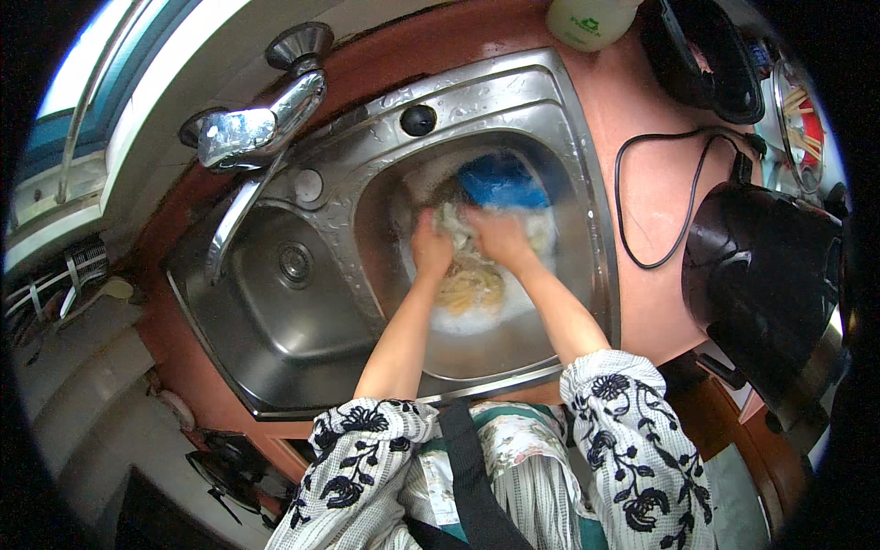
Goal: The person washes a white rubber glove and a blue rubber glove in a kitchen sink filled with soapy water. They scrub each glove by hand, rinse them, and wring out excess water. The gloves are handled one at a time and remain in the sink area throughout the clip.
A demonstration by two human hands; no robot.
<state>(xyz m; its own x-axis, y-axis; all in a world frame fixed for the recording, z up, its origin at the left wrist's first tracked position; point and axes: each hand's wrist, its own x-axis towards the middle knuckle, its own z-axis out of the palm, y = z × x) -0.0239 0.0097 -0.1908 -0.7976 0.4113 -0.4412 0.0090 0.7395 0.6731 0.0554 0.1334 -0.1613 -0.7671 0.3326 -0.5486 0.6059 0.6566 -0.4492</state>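
Note:
Both my hands are in the larger steel sink basin (467, 364), blurred by motion. My left hand (433, 244) and my right hand (500, 237) grip a pale, wet cloth (454, 223) between them. Beneath and nearer to me lies a yellowish, soft item (471, 289), perhaps cloth, in white suds (471, 322). Behind my right hand is a blue item (505, 180), wet and blurred; its kind is unclear. More pale material shows to the right of that hand.
Left of the basin is a smaller sink bowl (275, 323), with a chrome faucet (240, 137) above it. On the pink counter (646, 199) at right lie a black cable (619, 172) and a glossy black appliance (763, 268). A pale container (591, 24) stands behind.

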